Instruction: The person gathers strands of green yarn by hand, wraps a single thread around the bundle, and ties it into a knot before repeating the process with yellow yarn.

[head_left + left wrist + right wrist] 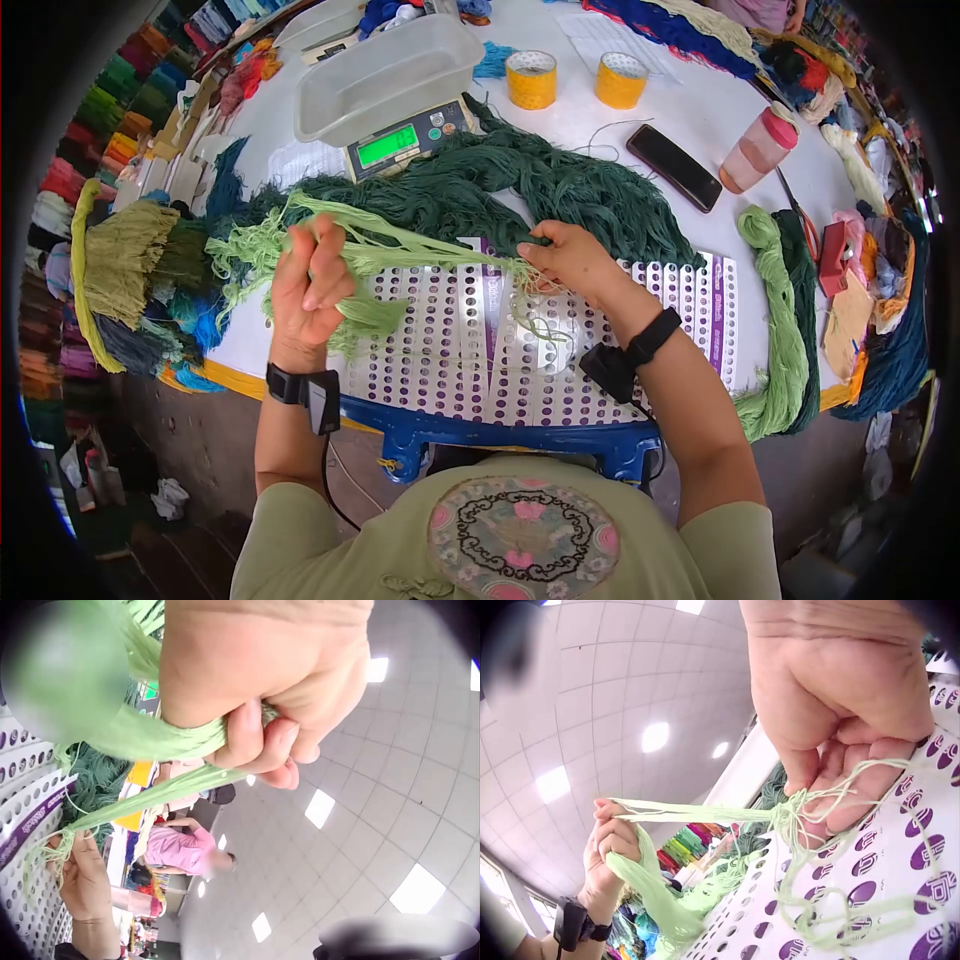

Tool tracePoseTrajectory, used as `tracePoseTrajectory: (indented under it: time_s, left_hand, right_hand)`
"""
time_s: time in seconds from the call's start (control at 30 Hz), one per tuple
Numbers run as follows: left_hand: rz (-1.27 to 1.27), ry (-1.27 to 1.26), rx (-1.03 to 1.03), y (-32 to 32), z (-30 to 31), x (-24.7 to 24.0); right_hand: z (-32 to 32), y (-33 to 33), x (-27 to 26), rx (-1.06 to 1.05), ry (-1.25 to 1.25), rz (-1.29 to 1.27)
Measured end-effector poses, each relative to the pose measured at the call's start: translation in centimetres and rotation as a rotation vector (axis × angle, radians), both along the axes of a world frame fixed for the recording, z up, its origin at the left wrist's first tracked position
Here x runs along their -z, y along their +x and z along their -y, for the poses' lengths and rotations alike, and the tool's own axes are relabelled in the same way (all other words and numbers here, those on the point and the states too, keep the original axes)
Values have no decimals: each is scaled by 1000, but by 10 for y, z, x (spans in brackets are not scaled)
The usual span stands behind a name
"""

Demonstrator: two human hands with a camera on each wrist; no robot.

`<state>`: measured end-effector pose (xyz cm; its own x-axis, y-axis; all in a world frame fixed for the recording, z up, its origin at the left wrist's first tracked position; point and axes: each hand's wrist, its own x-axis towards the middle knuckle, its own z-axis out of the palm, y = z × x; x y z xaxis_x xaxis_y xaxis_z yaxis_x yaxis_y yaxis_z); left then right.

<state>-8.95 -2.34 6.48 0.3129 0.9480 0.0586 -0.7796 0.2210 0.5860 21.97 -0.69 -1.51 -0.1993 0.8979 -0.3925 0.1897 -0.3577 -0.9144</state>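
A light green yarn bundle [420, 248] stretches between the two hands, above white cards with rows of holes [560, 370]. The left hand [315, 285] grips the yarn in curled fingers, and in the left wrist view a thick loop [161, 736] of it passes through the fist. At the other end, the right hand [578, 262] pinches the bundle where it gathers into a tangled knot [786, 817] with loose strand ends. More light green yarn [671, 915] hangs below the left hand. Behind the hands lies a large heap of dark green yarn [560, 190].
A lit digital scale [388, 146] with a clear plastic tub [400, 85] stands behind the heap. Beyond are two yellow tape rolls [531, 82], a phone [675, 167] and a pink-lidded bottle [760, 148]. Another light green skein [775, 310] hangs over the right table edge.
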Motion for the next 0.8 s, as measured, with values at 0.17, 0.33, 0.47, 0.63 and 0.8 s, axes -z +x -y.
tracePoseTrajectory:
  time_s: [0.17,0.33,0.47,0.63,0.8]
  left_hand:
    - [-87,116,206,-22,0,-13]
    - [34,-46,-24,-45,-26,-22]
    - [-96,97,107,-53,-51,-28]
    - [-53,242,186,-28,-54,-39]
    - [241,119,-30,-58,-70,-49]
  right_hand:
    - [-2,-2,-3,-8,-65,-18]
    - [-1,-4,-2,-20,-120,-29]
    - [-2,-4,0,-3,-139,-78]
    - [-1,-2,-3,4,-133,-105]
    - [0,-1,-7,-23,-99,-76]
